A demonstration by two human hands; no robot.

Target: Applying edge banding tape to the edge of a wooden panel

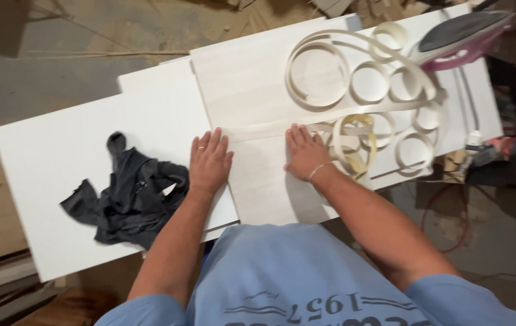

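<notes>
Item: pale edging strip (258, 129), pinned flat across the wood panel (252, 90) under both palms.
Left hand (210, 162): fingers spread, holding nothing.
Right hand (304, 152): likewise, its coiled remainder (360, 84) just beyond.
Risk: strip likely skews if pressure is uneven; the iron (460, 39) past the coils may scorch.

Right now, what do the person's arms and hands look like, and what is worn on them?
Both forearms are bare below short light-blue T-shirt sleeves. The left hand wears a thin ring on one finger; the right hand has a slim pale bracelet at the wrist. No gloves.
</notes>
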